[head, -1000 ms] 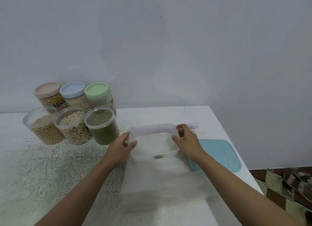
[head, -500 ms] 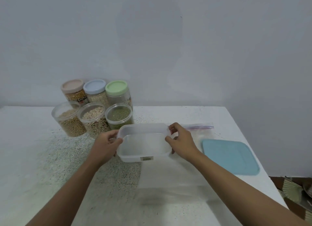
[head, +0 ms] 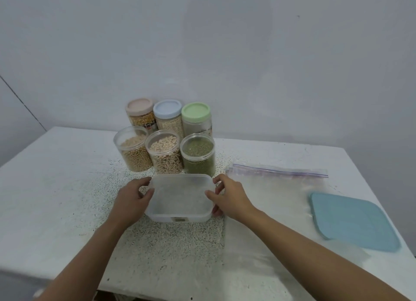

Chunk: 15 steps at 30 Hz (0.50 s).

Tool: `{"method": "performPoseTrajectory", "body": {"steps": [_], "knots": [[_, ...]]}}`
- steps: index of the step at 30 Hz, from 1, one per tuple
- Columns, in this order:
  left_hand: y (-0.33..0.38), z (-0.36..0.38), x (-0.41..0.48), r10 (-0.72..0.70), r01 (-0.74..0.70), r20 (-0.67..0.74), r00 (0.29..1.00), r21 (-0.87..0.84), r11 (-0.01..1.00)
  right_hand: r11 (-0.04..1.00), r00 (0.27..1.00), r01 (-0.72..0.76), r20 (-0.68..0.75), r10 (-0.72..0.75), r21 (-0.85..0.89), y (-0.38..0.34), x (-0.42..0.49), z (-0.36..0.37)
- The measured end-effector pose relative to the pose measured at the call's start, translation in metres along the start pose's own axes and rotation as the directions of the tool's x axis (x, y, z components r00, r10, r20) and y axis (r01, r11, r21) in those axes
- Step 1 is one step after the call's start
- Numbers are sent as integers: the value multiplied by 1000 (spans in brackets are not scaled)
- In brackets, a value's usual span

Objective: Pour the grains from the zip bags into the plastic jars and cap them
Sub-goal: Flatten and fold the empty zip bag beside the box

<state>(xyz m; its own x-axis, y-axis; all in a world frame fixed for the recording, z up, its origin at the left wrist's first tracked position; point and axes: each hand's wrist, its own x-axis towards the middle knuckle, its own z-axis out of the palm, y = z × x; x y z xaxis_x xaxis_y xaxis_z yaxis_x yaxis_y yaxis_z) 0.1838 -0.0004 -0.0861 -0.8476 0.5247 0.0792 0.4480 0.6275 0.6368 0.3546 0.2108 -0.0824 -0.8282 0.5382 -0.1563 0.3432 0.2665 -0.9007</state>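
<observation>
An empty clear rectangular container [head: 180, 197] sits on the table in front of me. My left hand [head: 132, 196] grips its left side and my right hand [head: 229, 197] grips its right side. Behind it stand three uncapped jars: tan grains [head: 132, 152], pale beans [head: 164, 153] and green grains [head: 198, 154]. Further back stand three capped jars with a pink lid [head: 139, 106], a blue lid [head: 167, 109] and a green lid [head: 195, 112]. Flat empty zip bags [head: 276, 183] lie to the right.
A blue rectangular lid [head: 351, 222] lies at the right near the table's edge. The white speckled table [head: 56, 188] ends at a wall behind the jars. The table's front edge runs below my forearms.
Both hands have carried the clear container leftward off the zip bags toward the open jars. The view has shifted, so the jars now stand nearer the middle.
</observation>
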Motion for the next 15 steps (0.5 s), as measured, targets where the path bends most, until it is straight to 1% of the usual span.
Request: {"method": "performPoseTrajectory", "body": {"steps": [1,5,7,9,11,13,15], "knots": [[-1,1,0,18,-17,-22,1000,25,1000,1000,1000,9,-14,-10,-23,0,0,0],[-3,4,-2,94,-80,-122,988,111,991,960,989,92,-92,-120,-266,2,3,-8],[2,5,-5,167,-141,-182,969,147,979,940,981,119,-110,-161,-321,4,3,-16],[16,6,-8,255,-231,-216,942,130,964,930,976,131,-121,-182,-344,6,1,-25],[40,7,-10,353,-346,-172,920,68,936,922,969,141,-141,-204,-361,7,-2,-35],[69,18,-13,451,-453,-78,889,-18,891,920,961,118,-191,-201,-374,10,-8,-52],[97,33,-15,515,-512,0,857,-102,853,916,953,83,-237,-188,-393,15,-13,-71]]}}
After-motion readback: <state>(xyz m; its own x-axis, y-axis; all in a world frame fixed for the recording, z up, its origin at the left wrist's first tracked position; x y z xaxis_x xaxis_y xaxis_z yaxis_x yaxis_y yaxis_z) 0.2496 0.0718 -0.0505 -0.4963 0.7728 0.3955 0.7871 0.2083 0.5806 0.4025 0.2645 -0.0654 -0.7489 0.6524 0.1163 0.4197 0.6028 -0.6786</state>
